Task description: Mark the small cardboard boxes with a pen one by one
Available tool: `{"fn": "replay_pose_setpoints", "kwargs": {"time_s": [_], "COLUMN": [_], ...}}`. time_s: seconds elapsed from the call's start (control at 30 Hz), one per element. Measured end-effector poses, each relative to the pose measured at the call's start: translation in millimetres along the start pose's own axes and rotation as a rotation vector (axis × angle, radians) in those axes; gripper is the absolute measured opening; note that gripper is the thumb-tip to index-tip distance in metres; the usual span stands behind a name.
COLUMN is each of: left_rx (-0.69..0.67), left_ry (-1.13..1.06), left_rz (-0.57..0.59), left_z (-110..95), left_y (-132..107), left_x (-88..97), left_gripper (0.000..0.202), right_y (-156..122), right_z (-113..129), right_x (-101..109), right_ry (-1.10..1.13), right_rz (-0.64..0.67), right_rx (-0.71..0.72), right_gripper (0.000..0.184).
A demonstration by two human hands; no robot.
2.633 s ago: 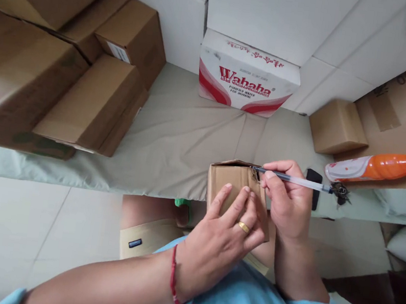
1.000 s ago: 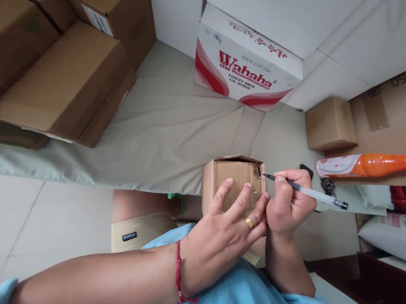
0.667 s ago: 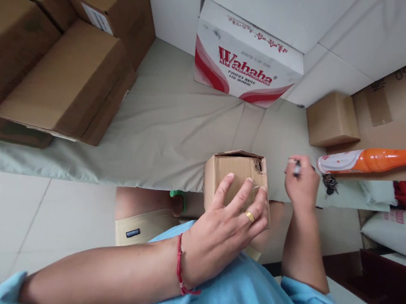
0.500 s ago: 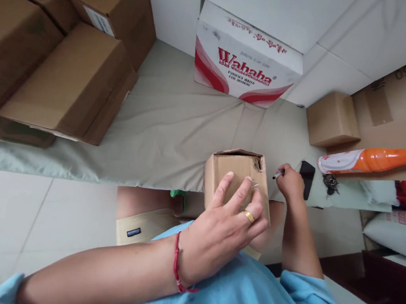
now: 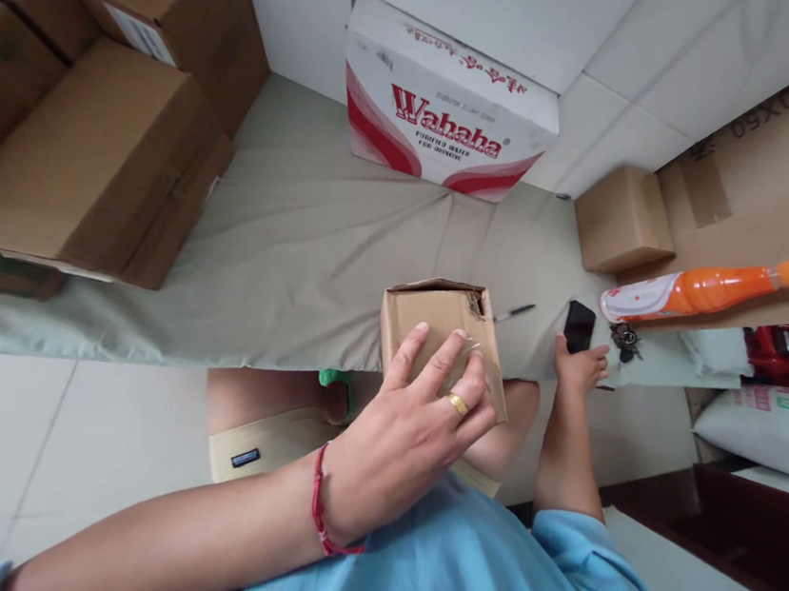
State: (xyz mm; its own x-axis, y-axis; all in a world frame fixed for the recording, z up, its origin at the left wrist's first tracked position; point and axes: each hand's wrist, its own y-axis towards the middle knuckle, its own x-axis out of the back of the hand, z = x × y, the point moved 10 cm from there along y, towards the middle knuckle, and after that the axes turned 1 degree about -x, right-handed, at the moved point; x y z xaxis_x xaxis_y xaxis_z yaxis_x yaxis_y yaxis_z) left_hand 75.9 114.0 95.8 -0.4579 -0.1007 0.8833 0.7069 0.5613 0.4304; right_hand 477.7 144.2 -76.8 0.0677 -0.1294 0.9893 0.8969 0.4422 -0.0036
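A small cardboard box [image 5: 428, 314], torn at its upper right corner, sits tilted at the table's front edge. My left hand [image 5: 415, 413] rests over its near face with the fingers spread and holds it there; the thumb is hidden. Right of the box a dark pen [image 5: 514, 313] lies on the cloth, its left end passing behind the box. My right hand [image 5: 580, 361] is open just below a black phone [image 5: 579, 324]. Its thumb is at the phone's lower left edge and the other fingers point right, toward a bunch of keys [image 5: 625, 340].
Brown cartons [image 5: 81, 152] are stacked at the left. A white and red Wahaha carton [image 5: 445, 115] stands against the wall. To the right are a small brown box [image 5: 623, 223], an orange bottle [image 5: 712, 288] and a large cardboard sheet [image 5: 780, 141]. Grey cloth [image 5: 302, 227] covers the table.
My right hand has let go of the pen, which now lies on the table, and has moved right to the phone with its fingers opened. My left hand stays on the box.
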Motion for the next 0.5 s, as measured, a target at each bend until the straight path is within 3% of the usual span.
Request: {"fn": "replay_pose_setpoints", "kwargs": {"time_s": [0.13,0.3,0.5], "left_rx": [-0.003,0.006,0.004], "left_ry": [0.010,0.014,-0.010], "left_rz": [-0.006,-0.027,-0.032], "left_z": [-1.2,-0.3,0.1], "left_y": [0.1,-1.5,-1.5], "left_x": [-0.8,0.7,0.0], "left_gripper": [0.022,0.020,0.024], "right_y": [9.7,20.3,-3.4], "right_z": [-1.8,-0.5,-8.4], "right_x": [-16.4,-13.5,-4.7], "right_ry": [0.008,0.013,0.053], "right_rz": [0.024,0.033,0.101], "right_rx": [-0.081,-0.173,-0.054], "right_gripper": [0.098,0.091,0.097]}}
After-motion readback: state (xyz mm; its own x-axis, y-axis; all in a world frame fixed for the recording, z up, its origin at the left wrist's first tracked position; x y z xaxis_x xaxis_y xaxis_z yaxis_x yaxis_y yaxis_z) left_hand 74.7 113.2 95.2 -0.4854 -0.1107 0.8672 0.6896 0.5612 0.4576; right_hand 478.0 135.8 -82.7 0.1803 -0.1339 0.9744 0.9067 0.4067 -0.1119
